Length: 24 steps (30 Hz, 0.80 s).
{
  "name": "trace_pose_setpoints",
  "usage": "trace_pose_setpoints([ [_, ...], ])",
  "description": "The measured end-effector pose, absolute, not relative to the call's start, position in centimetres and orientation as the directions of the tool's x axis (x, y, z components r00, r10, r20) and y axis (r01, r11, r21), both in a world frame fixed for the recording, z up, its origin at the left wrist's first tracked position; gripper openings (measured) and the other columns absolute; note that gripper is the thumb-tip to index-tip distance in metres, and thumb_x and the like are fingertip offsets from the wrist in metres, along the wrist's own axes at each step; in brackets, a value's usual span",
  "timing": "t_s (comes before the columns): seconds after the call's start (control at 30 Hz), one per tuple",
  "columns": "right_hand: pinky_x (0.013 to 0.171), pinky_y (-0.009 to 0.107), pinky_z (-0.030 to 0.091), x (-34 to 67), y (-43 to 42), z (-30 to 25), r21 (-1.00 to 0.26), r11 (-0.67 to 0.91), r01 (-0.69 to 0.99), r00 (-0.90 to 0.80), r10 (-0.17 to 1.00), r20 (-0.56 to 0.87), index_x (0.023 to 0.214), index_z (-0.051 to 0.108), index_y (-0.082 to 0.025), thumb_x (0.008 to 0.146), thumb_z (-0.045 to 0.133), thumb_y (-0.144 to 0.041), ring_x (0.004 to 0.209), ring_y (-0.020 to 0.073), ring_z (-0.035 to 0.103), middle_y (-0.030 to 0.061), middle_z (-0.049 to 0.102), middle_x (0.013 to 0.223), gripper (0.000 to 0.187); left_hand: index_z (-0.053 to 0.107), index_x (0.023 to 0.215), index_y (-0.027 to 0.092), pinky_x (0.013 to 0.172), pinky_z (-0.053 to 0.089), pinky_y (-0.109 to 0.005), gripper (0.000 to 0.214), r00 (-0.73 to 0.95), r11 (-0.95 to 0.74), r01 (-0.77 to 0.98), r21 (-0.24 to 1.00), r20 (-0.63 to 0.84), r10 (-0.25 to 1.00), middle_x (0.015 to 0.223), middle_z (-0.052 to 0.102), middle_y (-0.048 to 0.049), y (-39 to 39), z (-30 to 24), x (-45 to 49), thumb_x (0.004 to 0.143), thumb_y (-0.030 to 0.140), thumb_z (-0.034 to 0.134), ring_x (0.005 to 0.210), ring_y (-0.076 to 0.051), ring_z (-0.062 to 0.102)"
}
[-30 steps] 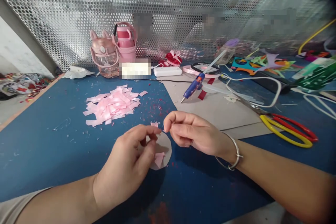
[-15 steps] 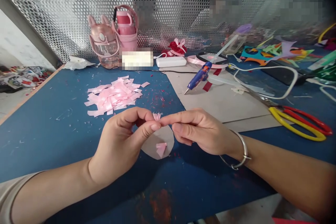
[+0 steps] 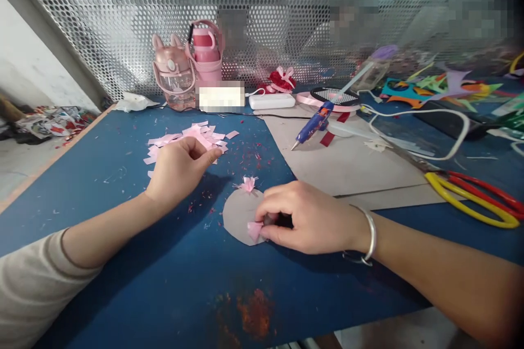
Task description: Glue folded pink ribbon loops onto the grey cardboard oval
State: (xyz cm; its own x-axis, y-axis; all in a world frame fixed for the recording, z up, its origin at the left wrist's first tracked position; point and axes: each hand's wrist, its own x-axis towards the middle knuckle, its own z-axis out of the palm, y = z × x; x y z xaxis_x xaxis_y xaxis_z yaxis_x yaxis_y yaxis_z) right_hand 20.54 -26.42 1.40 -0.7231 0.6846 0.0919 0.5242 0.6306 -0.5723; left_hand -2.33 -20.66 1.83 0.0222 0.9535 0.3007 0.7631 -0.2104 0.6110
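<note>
My left hand (image 3: 177, 168) rests on a pile of pink ribbon pieces (image 3: 204, 136), fingers curled onto it; whether it grips a piece I cannot see. My right hand (image 3: 305, 218) lies on a grey cardboard disc (image 3: 237, 215) on the blue table and pinches a folded pink ribbon piece (image 3: 254, 230) at the disc's near edge. A small pink ribbon tuft (image 3: 248, 184) sits at the disc's far edge. A metal bangle is on my right wrist.
A blue glue gun (image 3: 314, 124) lies on a grey cardboard sheet (image 3: 352, 166) to the right. Red and yellow scissors (image 3: 470, 196) lie further right. Two pink bottles (image 3: 192, 68), a white power bank (image 3: 271, 101) and cables stand before the perforated metal wall.
My hands have parted. The left moved from the disc out to the ribbon pile. The right dropped onto the disc and now pinches the folded pink piece.
</note>
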Motion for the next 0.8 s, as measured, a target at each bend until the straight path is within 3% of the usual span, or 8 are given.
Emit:
trace_pose_setpoints([
  [0.03,0.06,0.025,0.037,20.5,-26.5,1.3,-0.568,0.622,0.539,-0.714,0.695,0.085,0.076,0.072,-0.016,0.089,0.06,-0.03,0.062,0.0114,0.055,0.0033,0.065,0.07,0.022,0.064,0.084,0.016,0.055,0.033,-0.025,0.021,0.03,-0.236,0.781,0.578,0.343,0.939,0.064,0.052,0.0029,-20.5,1.7,-2.5,0.08,0.037,0.068,0.057,-0.013,0.045],
  [0.13,0.057,0.025,0.036,20.3,-26.5,1.2,-0.559,0.606,0.567,-0.685,0.723,0.09,0.077,0.072,-0.015,0.085,0.063,-0.028,0.057,0.0107,0.052,0.0025,0.065,0.067,0.018,0.058,0.116,0.016,0.06,0.039,-0.026,0.036,0.09,-0.329,0.762,0.558,0.413,0.906,0.083,0.058,-0.0001,-21.1,1.2,-2.2,0.082,0.026,0.063,0.062,-0.013,0.049],
  [0.33,0.057,0.025,0.038,20.2,-26.6,1.2,-0.55,0.639,0.538,-0.714,0.692,0.105,0.075,0.074,-0.016,0.085,0.062,-0.02,0.057,0.0113,0.055,0.0023,0.067,0.066,0.016,0.063,0.112,0.017,0.053,0.041,-0.024,0.027,0.249,-0.424,0.643,0.638,0.349,0.903,0.08,0.062,-0.0004,-24.1,0.7,-0.8,0.089,0.027,0.056,0.054,-0.01,0.048],
  [0.47,0.064,0.024,0.043,20.2,-26.5,1.3,-0.647,0.598,0.474,-0.72,0.686,0.107,0.081,0.077,-0.018,0.087,0.06,-0.015,0.066,0.0125,0.061,0.003,0.072,0.075,0.018,0.07,0.096,0.017,0.048,0.042,-0.02,0.021,0.311,-0.38,0.567,0.731,0.237,0.92,0.069,0.066,-0.0002,-24.8,0.9,-0.7,0.091,0.033,0.057,0.053,-0.01,0.053],
  [0.57,0.054,0.022,0.04,20.2,-26.1,1.3,-0.888,0.302,0.347,-0.573,0.818,0.054,0.08,0.074,-0.017,0.085,0.067,-0.024,0.056,0.0084,0.052,-0.0004,0.065,0.068,0.011,0.071,0.091,0.017,0.045,0.042,-0.019,0.024,0.275,-0.321,0.488,0.812,0.206,0.939,0.067,0.067,-0.0002,-25.3,1.3,-0.5,0.091,0.037,0.058,0.052,-0.01,0.054],
  [0.63,0.046,0.02,0.037,20.0,-25.8,1.1,-0.995,0.009,0.101,-0.479,0.877,-0.041,0.081,0.071,-0.017,0.082,0.072,-0.035,0.05,0.0064,0.047,-0.0026,0.061,0.065,0.018,0.071,0.096,0.017,0.047,0.044,-0.019,0.023,0.235,-0.281,0.397,0.874,0.2,0.951,0.07,0.069,-0.0005,-25.8,1.6,-0.3,0.09,0.037,0.061,0.055,-0.011,0.056],
  [0.7,0.043,0.018,0.037,19.8,-25.7,0.8,-0.972,-0.197,-0.131,-0.473,0.874,-0.114,0.08,0.068,-0.017,0.078,0.077,-0.041,0.049,0.0055,0.047,-0.0033,0.06,0.066,0.026,0.071,0.097,0.018,0.053,0.048,-0.019,0.019,0.242,-0.254,0.268,0.929,0.19,0.951,0.078,0.072,-0.0015,-26.4,1.6,0.0,0.089,0.033,0.064,0.062,-0.012,0.061],
  [0.8,0.043,0.017,0.038,19.3,-25.8,0.2,-0.92,-0.293,-0.26,-0.509,0.852,-0.127,0.075,0.067,-0.015,0.073,0.081,-0.04,0.05,0.0051,0.048,-0.0039,0.057,0.063,0.029,0.072,0.093,0.019,0.065,0.053,-0.021,0.01,0.316,-0.247,0.081,0.966,0.21,0.925,0.084,0.075,-0.0023,-27.0,1.3,0.2,0.088,0.025,0.067,0.073,-0.014,0.068],
])
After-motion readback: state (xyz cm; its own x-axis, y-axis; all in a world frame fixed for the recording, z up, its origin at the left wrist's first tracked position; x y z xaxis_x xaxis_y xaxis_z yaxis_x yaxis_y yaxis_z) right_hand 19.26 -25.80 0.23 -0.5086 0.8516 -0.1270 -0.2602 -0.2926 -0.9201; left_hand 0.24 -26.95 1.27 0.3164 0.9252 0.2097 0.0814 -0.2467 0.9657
